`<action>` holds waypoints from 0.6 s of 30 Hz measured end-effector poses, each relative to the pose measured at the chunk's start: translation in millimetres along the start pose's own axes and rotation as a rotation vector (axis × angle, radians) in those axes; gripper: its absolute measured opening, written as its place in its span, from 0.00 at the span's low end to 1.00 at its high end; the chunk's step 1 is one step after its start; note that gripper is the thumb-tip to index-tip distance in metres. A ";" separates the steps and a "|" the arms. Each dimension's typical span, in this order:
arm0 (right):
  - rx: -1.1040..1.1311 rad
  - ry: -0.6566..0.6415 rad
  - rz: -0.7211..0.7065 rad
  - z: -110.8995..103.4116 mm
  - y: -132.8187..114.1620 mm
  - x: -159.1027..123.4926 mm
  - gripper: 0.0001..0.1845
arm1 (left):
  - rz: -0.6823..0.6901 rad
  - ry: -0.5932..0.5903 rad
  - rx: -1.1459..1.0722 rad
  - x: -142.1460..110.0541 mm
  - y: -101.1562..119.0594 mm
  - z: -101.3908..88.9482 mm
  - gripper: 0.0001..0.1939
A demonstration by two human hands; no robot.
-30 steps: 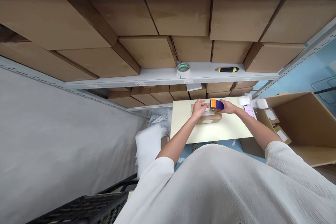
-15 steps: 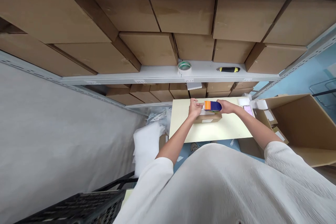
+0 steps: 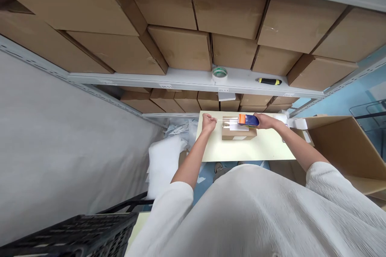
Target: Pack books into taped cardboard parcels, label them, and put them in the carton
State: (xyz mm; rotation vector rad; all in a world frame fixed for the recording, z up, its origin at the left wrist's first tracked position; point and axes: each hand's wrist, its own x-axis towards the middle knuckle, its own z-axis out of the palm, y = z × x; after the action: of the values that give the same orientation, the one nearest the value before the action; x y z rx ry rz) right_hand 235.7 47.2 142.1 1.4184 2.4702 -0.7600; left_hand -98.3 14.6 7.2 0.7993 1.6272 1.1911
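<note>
A small cardboard box (image 3: 227,133) lies on the pale yellow tabletop (image 3: 211,150), with white paper on its top and a white label (image 3: 239,138) on its near side. My right hand (image 3: 265,121) grips a blue and orange tape dispenser (image 3: 249,120) over the right part of the box top. Left of the box, my left hand (image 3: 208,123) pinches the end of a clear strip of tape (image 3: 220,120). That strip runs from my fingers toward the box top; its exact course across the shiny surface is hard to make out.
Shelves of cardboard boxes (image 3: 181,50) rise behind the table. On the shelf edge sit a tape roll (image 3: 220,74) and a utility knife (image 3: 269,81). A large open carton (image 3: 340,140) stands right, white foam sheets (image 3: 164,164) left, a black crate (image 3: 72,233) lower left.
My left hand has moved left, away from the dispenser and past the box's edge, with a strip of tape now stretched out. The dispenser stays over the box. The view has tilted slightly.
</note>
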 end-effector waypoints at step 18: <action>-0.237 -0.047 0.073 0.7 -21.7 15.6 0.19 | -0.062 -0.029 -0.124 12.6 -58.3 -13.5 0.21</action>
State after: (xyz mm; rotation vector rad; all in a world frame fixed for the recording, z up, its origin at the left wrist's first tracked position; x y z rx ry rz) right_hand 209.2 49.6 142.5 1.3781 2.3656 -0.4620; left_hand -114.1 2.7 -50.6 0.6801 1.5286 1.2184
